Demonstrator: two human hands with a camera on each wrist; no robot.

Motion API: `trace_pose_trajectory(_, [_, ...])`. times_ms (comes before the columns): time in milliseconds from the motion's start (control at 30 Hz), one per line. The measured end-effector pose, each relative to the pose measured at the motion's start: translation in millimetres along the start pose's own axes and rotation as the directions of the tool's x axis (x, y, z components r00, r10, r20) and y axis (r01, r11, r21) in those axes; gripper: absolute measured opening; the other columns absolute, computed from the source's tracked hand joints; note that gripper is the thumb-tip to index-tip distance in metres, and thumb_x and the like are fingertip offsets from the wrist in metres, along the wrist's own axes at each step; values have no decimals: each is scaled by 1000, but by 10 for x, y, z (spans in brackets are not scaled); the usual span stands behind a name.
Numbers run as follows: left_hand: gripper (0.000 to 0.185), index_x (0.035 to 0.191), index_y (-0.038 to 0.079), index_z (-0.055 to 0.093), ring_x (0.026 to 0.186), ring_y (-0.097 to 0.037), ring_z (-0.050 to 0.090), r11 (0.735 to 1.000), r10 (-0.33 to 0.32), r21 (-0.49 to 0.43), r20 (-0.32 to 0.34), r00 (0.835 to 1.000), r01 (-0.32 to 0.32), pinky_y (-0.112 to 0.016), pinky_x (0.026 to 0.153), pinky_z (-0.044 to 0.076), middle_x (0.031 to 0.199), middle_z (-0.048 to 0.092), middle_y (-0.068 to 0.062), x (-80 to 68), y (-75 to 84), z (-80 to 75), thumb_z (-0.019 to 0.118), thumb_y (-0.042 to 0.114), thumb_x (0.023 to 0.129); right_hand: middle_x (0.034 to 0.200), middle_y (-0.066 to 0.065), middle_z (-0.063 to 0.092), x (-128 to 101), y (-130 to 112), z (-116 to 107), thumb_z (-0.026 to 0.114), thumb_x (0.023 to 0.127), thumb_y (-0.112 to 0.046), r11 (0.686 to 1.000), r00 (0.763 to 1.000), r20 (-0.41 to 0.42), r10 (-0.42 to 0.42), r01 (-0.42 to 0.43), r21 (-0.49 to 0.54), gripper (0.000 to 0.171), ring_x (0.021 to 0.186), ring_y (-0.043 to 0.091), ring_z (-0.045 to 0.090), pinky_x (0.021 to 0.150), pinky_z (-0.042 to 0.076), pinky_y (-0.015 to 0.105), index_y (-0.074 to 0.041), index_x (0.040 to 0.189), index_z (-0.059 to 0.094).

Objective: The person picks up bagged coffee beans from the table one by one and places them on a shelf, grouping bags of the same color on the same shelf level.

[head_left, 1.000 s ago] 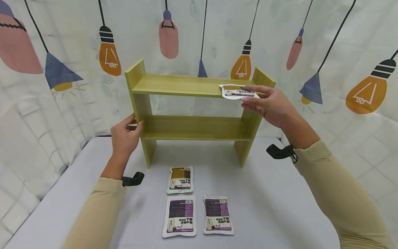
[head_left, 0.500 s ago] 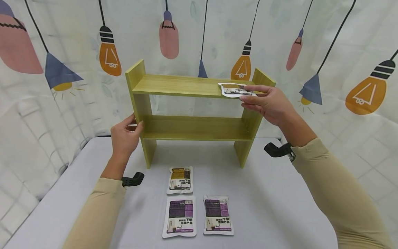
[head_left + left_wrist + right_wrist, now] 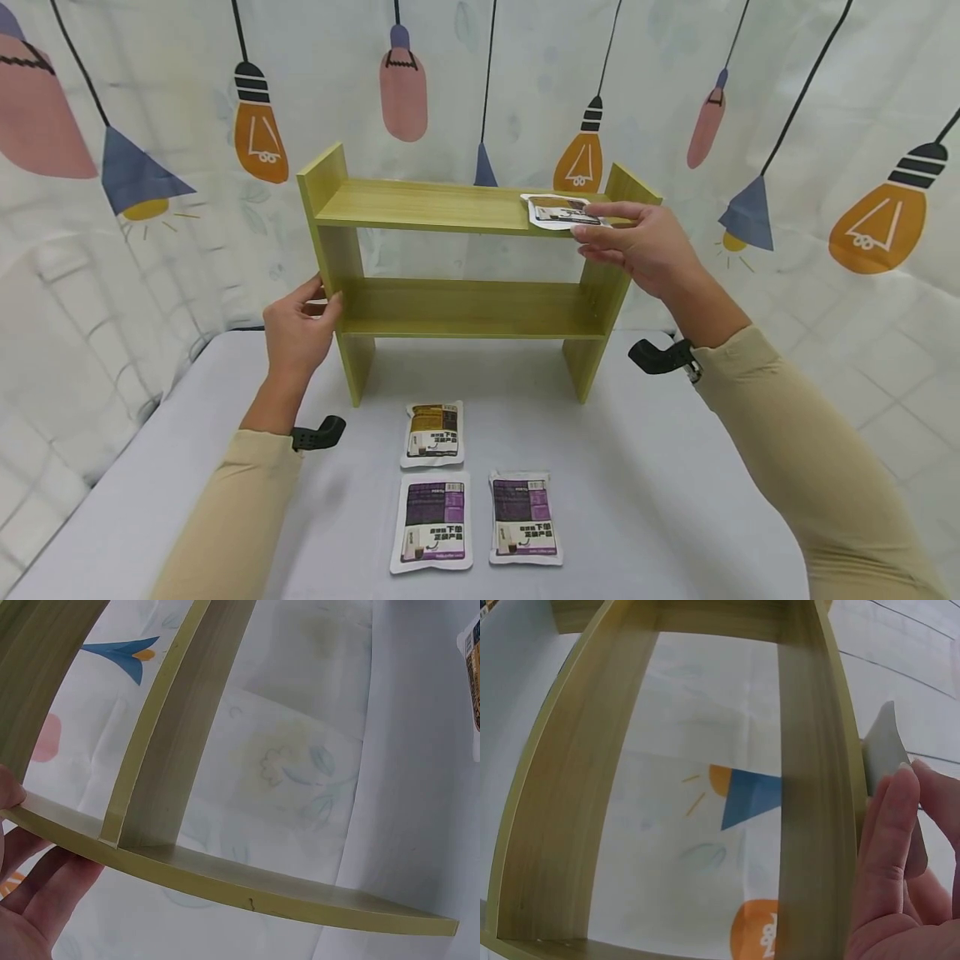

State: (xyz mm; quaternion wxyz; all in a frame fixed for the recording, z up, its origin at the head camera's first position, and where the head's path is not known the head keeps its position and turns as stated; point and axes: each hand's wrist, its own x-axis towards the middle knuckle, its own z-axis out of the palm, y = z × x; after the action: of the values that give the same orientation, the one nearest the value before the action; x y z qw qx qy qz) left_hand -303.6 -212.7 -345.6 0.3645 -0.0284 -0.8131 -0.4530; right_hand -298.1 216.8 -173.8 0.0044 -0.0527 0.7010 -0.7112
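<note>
A two-tier wooden shelf (image 3: 465, 308) stands on the white table. My left hand (image 3: 300, 329) grips its left side panel, thumb on the near side and fingers behind, as the left wrist view also shows at the panel edge (image 3: 285, 904). At the right end of the top board, my right hand (image 3: 637, 246) pinches a white packet with a brown label (image 3: 557, 212) between thumb and fingers. The packet lies nearly flat and overlaps the board's front edge. From the right wrist view, the packet's plain back (image 3: 889, 750) shows beside the board.
On the table (image 3: 645, 500) in front of the shelf lie a brown-labelled packet (image 3: 433, 434) and two purple-labelled packets, the left one (image 3: 431, 522) and the right one (image 3: 526, 517). A curtain (image 3: 322, 92) printed with lamps hangs behind.
My right hand has moved slightly left and inward with the packet, which sits further over the top board. My left hand keeps its hold on the side panel.
</note>
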Motion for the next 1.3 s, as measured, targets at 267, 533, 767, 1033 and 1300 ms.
trace_pose_trajectory(267, [42,140,19,65,95,-34,75,1000,9,-2,-4,1000,-9,2,69,42,123,74,-15,-1,4,-1,63,29,99,113,12,69,14,-1,-2,90,75,-18,998,999,-27,-18,17,-54,65,76,20,76,75,62,26,-6,134,67])
trace_pose_trajectory(533, [42,140,19,65,94,-36,75,1000,14,-5,-8,1000,-14,1,69,42,122,75,-16,4,10,3,64,29,99,96,8,76,25,-22,23,90,76,-17,997,999,-40,-26,23,-78,57,72,21,75,71,63,27,-3,128,70])
trace_pose_trajectory(767, [43,141,20,64,97,-34,75,1000,12,11,0,1000,-12,3,69,40,125,74,-14,3,-1,-2,62,30,100,93,7,77,38,-42,38,88,78,-17,995,998,-56,-11,6,-99,53,69,18,73,68,62,26,-5,127,72])
trace_pose_trajectory(1033, [43,142,21,63,98,-34,75,1000,8,13,6,1000,-8,3,70,41,126,73,-14,-7,9,0,62,31,100,86,7,77,71,-42,40,89,77,-16,993,996,-74,-42,34,-111,52,63,17,72,62,61,24,-4,125,72])
trace_pose_trajectory(1300, [43,141,19,64,97,-34,74,1000,7,2,-2,1000,-7,2,70,42,125,74,-15,-8,10,-1,63,30,100,83,4,76,86,-66,61,88,79,-23,976,994,-95,-53,31,-217,56,63,17,72,63,61,25,-5,128,71])
